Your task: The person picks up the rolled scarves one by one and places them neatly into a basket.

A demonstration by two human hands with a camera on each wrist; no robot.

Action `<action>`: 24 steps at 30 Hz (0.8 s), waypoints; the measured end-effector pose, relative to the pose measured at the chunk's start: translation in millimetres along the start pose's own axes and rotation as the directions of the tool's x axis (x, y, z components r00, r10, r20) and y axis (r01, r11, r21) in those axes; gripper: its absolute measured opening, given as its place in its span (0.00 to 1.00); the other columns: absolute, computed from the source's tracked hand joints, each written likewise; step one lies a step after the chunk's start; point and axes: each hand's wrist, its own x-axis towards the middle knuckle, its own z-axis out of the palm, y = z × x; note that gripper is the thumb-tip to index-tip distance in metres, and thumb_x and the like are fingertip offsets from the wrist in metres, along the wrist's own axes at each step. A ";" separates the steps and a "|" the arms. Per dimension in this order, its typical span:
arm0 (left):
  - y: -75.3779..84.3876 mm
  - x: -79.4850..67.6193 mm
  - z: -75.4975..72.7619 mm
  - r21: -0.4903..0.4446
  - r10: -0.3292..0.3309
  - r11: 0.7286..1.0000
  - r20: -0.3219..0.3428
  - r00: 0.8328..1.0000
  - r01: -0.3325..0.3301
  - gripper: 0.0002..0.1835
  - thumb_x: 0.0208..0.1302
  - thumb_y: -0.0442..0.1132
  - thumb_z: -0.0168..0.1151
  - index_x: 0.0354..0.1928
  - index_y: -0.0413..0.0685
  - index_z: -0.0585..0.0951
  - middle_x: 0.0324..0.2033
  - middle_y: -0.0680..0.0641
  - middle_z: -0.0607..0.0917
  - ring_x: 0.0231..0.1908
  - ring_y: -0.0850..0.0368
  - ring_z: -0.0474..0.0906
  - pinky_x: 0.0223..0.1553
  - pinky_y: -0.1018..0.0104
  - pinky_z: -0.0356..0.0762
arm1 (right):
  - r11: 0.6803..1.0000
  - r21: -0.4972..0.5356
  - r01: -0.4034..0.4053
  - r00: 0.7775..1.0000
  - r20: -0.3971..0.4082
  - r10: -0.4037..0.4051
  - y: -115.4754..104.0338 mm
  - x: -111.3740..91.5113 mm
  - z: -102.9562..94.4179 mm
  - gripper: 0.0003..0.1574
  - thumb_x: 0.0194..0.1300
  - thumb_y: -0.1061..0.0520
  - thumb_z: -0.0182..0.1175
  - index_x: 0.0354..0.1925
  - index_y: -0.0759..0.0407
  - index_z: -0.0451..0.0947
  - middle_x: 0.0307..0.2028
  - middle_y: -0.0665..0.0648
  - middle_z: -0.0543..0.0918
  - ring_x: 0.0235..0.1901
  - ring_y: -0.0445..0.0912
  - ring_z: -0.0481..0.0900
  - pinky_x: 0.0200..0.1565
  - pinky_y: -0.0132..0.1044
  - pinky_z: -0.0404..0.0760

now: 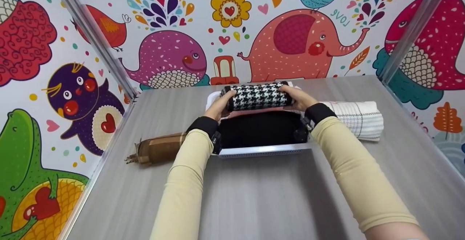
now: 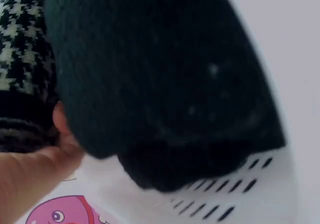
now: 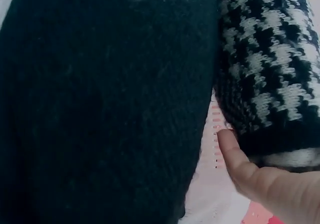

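Observation:
A rolled black-and-white houndstooth knit (image 1: 258, 96) is held level between both hands, over the far side of a white plastic basket (image 1: 263, 150). My left hand (image 1: 218, 106) grips its left end, thumb on the near face. My right hand (image 1: 300, 97) grips the right end, with the thumb over the top. A dark folded knit (image 1: 263, 129) fills the near part of the basket; the left wrist view shows the dark knit (image 2: 160, 74) against the slotted basket wall. Pink material (image 1: 250, 112) shows in a strip behind it. The roll hides the basket's far part.
A brown paper-wrapped bundle (image 1: 160, 149) with thin stems poking out lies left of the basket. On the right lies a rolled white checked cloth (image 1: 358, 120). Everything rests on a grey wood-grain table (image 1: 254, 196), backed by printed cartoon panels with metal posts.

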 end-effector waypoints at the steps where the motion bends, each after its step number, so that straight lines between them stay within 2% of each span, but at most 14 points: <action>1: -0.7 1.2 -1.4 -0.001 0.029 1.000 0.010 1.000 -0.029 0.33 0.59 0.51 0.56 0.62 0.41 0.64 0.53 0.44 0.71 0.41 0.55 0.71 0.51 0.62 0.70 | 1.000 -0.007 0.014 1.000 -0.007 -0.014 1.1 1.1 -0.4 0.14 0.60 0.54 0.50 0.44 0.57 0.64 0.40 0.54 0.69 0.36 0.44 0.72 0.51 0.42 0.74; 3: -2.2 3.2 -4.0 0.022 0.072 0.997 0.022 0.997 -0.073 0.26 0.58 0.45 0.58 0.55 0.38 0.69 0.43 0.45 0.74 0.37 0.57 0.72 0.44 0.65 0.72 | 0.997 -0.044 0.059 0.998 -0.019 -0.059 3.5 2.9 -0.8 0.06 0.58 0.58 0.51 0.36 0.56 0.67 0.34 0.51 0.73 0.31 0.41 0.74 0.41 0.35 0.78; 5: -4.2 5.3 -5.5 0.063 0.106 0.992 0.030 0.994 -0.108 0.19 0.56 0.39 0.59 0.48 0.38 0.70 0.37 0.47 0.73 0.32 0.58 0.71 0.37 0.68 0.71 | 0.988 -0.107 0.115 0.993 -0.020 -0.118 5.9 4.7 -0.8 0.02 0.56 0.62 0.52 0.29 0.56 0.68 0.26 0.49 0.74 0.24 0.40 0.74 0.28 0.30 0.77; 8: -8.3 9.0 -5.3 0.181 0.139 0.974 0.008 0.990 -0.138 0.21 0.53 0.36 0.60 0.48 0.37 0.67 0.39 0.45 0.72 0.34 0.56 0.69 0.35 0.67 0.71 | 0.953 -0.221 0.208 0.976 -0.020 -0.218 8.5 7.2 1.2 0.04 0.51 0.66 0.52 0.29 0.61 0.67 0.26 0.52 0.74 0.21 0.38 0.71 0.23 0.28 0.73; 10: -12.3 14.1 -4.1 0.267 0.159 0.952 -0.015 0.987 -0.149 0.30 0.51 0.36 0.61 0.55 0.36 0.63 0.47 0.41 0.71 0.39 0.53 0.70 0.38 0.64 0.72 | 0.915 -0.335 0.226 0.969 -0.018 -0.246 9.3 8.1 2.1 0.19 0.50 0.66 0.52 0.44 0.67 0.66 0.37 0.59 0.73 0.20 0.40 0.66 0.22 0.29 0.68; 12: -17.4 19.9 -4.1 0.362 0.196 0.916 -0.021 0.980 -0.175 0.39 0.48 0.39 0.64 0.61 0.36 0.58 0.54 0.37 0.68 0.45 0.50 0.69 0.39 0.63 0.72 | 0.866 -0.455 0.209 0.969 -0.022 -0.246 8.9 8.1 2.8 0.39 0.50 0.65 0.53 0.60 0.72 0.53 0.53 0.66 0.67 0.29 0.43 0.67 0.30 0.30 0.68; 13: -17.8 22.7 -3.4 0.408 0.193 0.897 -0.020 0.981 -0.168 0.42 0.48 0.40 0.64 0.63 0.36 0.55 0.57 0.35 0.66 0.48 0.49 0.68 0.42 0.62 0.72 | 0.831 -0.520 0.198 0.969 -0.027 -0.247 8.1 7.9 3.0 0.47 0.50 0.65 0.53 0.64 0.73 0.44 0.58 0.69 0.61 0.34 0.45 0.67 0.34 0.31 0.68; 15: -16.2 25.9 -1.8 0.495 0.178 0.856 -0.018 0.984 -0.146 0.45 0.49 0.41 0.64 0.66 0.36 0.51 0.60 0.32 0.63 0.53 0.46 0.68 0.48 0.60 0.72 | 0.756 -0.630 0.176 0.969 -0.024 -0.246 5.7 8.5 3.4 0.53 0.51 0.64 0.54 0.67 0.73 0.35 0.63 0.73 0.55 0.43 0.54 0.67 0.43 0.38 0.69; 17: -11.8 24.1 0.2 0.597 0.165 0.794 -0.027 0.986 -0.117 0.46 0.51 0.43 0.63 0.67 0.36 0.50 0.62 0.33 0.62 0.57 0.46 0.65 0.53 0.61 0.69 | 0.655 -0.735 0.174 0.964 -0.008 -0.265 2.7 7.2 6.2 0.51 0.51 0.65 0.55 0.67 0.71 0.41 0.65 0.75 0.52 0.57 0.60 0.60 0.55 0.45 0.64; 18: -9.9 24.8 1.6 0.652 0.162 0.752 -0.039 0.986 -0.097 0.45 0.52 0.44 0.63 0.67 0.36 0.51 0.63 0.33 0.61 0.59 0.45 0.63 0.57 0.60 0.66 | 0.584 -0.793 0.175 0.960 0.007 -0.279 1.5 7.0 8.1 0.48 0.51 0.65 0.55 0.67 0.69 0.45 0.64 0.74 0.53 0.60 0.62 0.57 0.59 0.49 0.62; 19: -4.5 19.0 3.9 0.705 0.142 0.707 -0.056 0.988 -0.062 0.44 0.54 0.44 0.62 0.68 0.36 0.51 0.64 0.35 0.60 0.61 0.44 0.61 0.60 0.58 0.62 | 0.497 -0.849 0.180 0.954 0.028 -0.297 0.6 6.5 10.3 0.46 0.51 0.65 0.55 0.67 0.68 0.49 0.64 0.74 0.54 0.61 0.65 0.56 0.60 0.54 0.60; 21: 0.1 14.5 7.1 0.800 0.169 0.598 -0.083 0.982 -0.035 0.43 0.55 0.48 0.62 0.67 0.37 0.54 0.64 0.37 0.61 0.62 0.43 0.60 0.61 0.56 0.61 | 0.303 -0.934 0.191 0.940 0.086 -0.330 -0.2 5.3 15.1 0.42 0.52 0.65 0.55 0.65 0.63 0.56 0.64 0.73 0.55 0.62 0.67 0.53 0.60 0.60 0.56; 23: 3.4 9.7 11.9 0.884 0.237 0.465 -0.087 0.968 -0.034 0.40 0.55 0.50 0.63 0.66 0.41 0.59 0.63 0.40 0.63 0.60 0.43 0.61 0.60 0.54 0.62 | 0.107 -0.975 0.193 0.922 0.143 -0.360 0.8 3.6 19.3 0.38 0.52 0.64 0.56 0.63 0.61 0.62 0.63 0.70 0.60 0.61 0.67 0.55 0.58 0.63 0.57; 24: 4.3 8.4 14.8 0.915 0.281 0.399 -0.067 0.957 -0.053 0.38 0.55 0.49 0.63 0.65 0.43 0.61 0.62 0.41 0.65 0.60 0.43 0.62 0.59 0.53 0.63 | 0.021 -0.981 0.194 0.910 0.172 -0.378 1.6 3.4 21.1 0.35 0.52 0.63 0.57 0.61 0.61 0.65 0.61 0.70 0.63 0.60 0.66 0.58 0.56 0.62 0.59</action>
